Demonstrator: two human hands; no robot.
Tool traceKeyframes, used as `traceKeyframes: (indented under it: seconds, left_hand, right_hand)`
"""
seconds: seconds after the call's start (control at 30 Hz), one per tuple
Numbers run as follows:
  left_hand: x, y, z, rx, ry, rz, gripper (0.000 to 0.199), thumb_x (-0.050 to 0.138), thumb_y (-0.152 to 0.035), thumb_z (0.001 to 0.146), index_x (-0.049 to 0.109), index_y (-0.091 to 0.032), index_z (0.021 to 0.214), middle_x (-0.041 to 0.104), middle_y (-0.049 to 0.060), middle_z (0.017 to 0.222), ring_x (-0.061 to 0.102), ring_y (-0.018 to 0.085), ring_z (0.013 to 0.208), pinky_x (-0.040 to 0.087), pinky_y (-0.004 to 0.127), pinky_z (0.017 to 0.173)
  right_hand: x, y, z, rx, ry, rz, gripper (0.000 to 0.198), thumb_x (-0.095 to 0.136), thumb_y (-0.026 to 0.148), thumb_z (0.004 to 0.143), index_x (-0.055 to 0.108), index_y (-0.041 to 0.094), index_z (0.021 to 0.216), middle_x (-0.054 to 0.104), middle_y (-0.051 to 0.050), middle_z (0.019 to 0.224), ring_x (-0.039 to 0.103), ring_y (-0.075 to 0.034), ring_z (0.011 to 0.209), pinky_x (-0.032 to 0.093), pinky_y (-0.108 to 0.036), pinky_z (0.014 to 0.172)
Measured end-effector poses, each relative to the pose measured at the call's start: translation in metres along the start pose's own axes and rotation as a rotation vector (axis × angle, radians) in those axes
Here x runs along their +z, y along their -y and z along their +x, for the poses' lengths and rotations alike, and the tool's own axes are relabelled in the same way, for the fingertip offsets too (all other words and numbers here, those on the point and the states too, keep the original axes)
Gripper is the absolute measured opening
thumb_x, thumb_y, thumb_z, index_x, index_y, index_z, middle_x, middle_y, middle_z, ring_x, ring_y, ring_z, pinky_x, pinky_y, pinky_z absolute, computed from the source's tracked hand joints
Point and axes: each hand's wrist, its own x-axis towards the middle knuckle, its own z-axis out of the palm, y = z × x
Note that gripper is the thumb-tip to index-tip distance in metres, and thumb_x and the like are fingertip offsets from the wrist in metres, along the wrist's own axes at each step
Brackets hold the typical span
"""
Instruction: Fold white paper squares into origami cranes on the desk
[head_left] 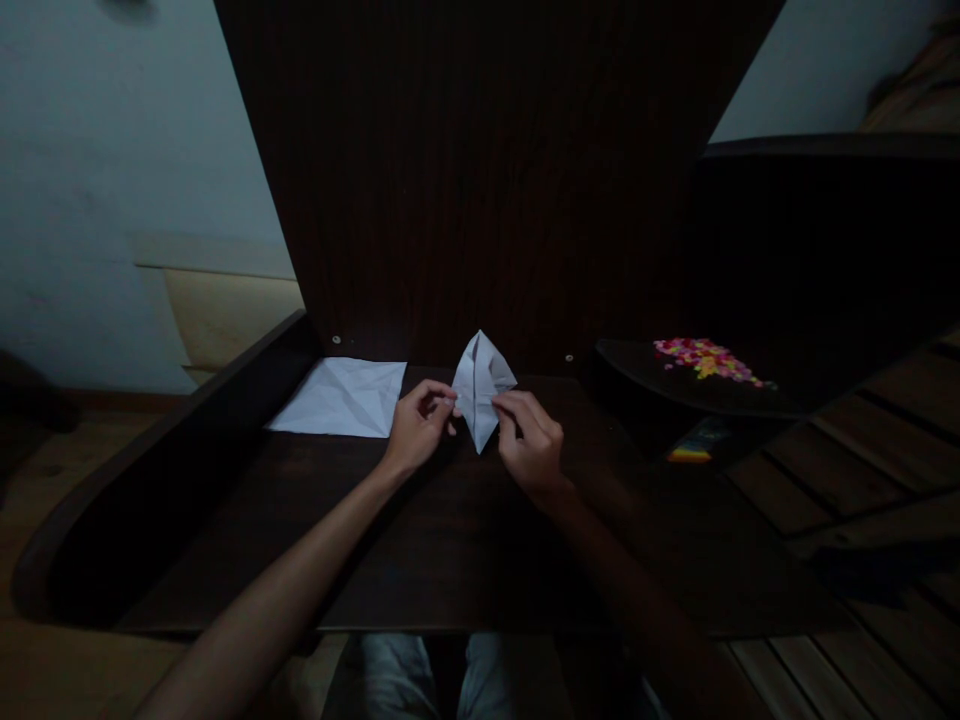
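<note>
A white piece of folded paper (478, 385), diamond-shaped with a crease or slit down its middle, is held up between my two hands. My left hand (420, 422) pinches its left edge between thumb and fingers. On the opposite side, my right hand (531, 435) grips the right edge in a similar pinch. Just left of my left hand, a creased white sheet of paper (341, 398) lies flat on the dark desk (420, 540).
A dark panel (487, 180) rises behind the desk, and a low side board (172, 460) borders its left. At the right, a small shelf (637, 365) bears a pile of pink, red and yellow bits (705, 360). A rainbow-edged item (694, 445) sits beneath it.
</note>
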Motion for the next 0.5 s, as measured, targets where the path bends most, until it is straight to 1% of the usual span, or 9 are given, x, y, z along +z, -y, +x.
traceKeyframes:
  seconds: [0.1, 0.2, 0.27, 0.4, 0.5]
  left_hand:
    - [0.003, -0.001, -0.001, -0.035, -0.029, -0.042, 0.021, 0.068, -0.032, 0.072, 0.058, -0.017, 0.083, 0.063, 0.001, 0.077, 0.061, 0.013, 0.067, 0.050, 0.024, 0.060]
    - [0.002, 0.000, -0.001, -0.026, -0.074, 0.001, 0.023, 0.072, -0.029, 0.067, 0.058, -0.017, 0.080, 0.062, -0.001, 0.073, 0.061, 0.013, 0.067, 0.049, 0.023, 0.064]
    - [0.001, 0.001, 0.000, -0.006, -0.083, 0.018, 0.023, 0.072, -0.028, 0.066, 0.058, -0.017, 0.080, 0.063, 0.000, 0.073, 0.062, 0.013, 0.069, 0.049, 0.023, 0.066]
    - [-0.002, 0.001, 0.000, 0.049, -0.067, 0.046, 0.023, 0.072, -0.026, 0.067, 0.060, -0.016, 0.083, 0.067, 0.002, 0.081, 0.064, 0.016, 0.077, 0.050, 0.024, 0.069]
    - [0.000, -0.001, -0.003, 0.060, -0.102, 0.115, 0.019, 0.070, -0.025, 0.069, 0.062, -0.016, 0.084, 0.068, 0.002, 0.081, 0.064, 0.016, 0.075, 0.049, 0.023, 0.067]
  right_hand:
    - [0.003, 0.004, -0.005, -0.088, 0.048, -0.025, 0.032, 0.043, 0.005, 0.088, 0.068, 0.020, 0.098, 0.070, -0.008, 0.094, 0.068, -0.017, 0.088, 0.056, -0.027, 0.076]
    - [0.006, 0.009, -0.008, -0.142, 0.077, -0.068, 0.034, 0.042, 0.002, 0.087, 0.069, 0.020, 0.098, 0.071, -0.008, 0.093, 0.069, -0.015, 0.086, 0.056, -0.023, 0.073]
    - [0.007, 0.012, -0.009, -0.163, 0.083, -0.078, 0.033, 0.043, 0.002, 0.087, 0.069, 0.019, 0.097, 0.071, -0.008, 0.092, 0.069, -0.015, 0.084, 0.056, -0.022, 0.071]
    - [0.008, 0.014, -0.010, -0.158, 0.097, -0.074, 0.031, 0.045, 0.003, 0.086, 0.069, 0.019, 0.098, 0.070, -0.008, 0.092, 0.068, -0.015, 0.084, 0.056, -0.022, 0.070]
    - [0.007, 0.013, -0.010, -0.118, 0.104, -0.074, 0.031, 0.045, 0.005, 0.087, 0.069, 0.020, 0.098, 0.069, -0.008, 0.093, 0.068, -0.015, 0.085, 0.056, -0.023, 0.071]
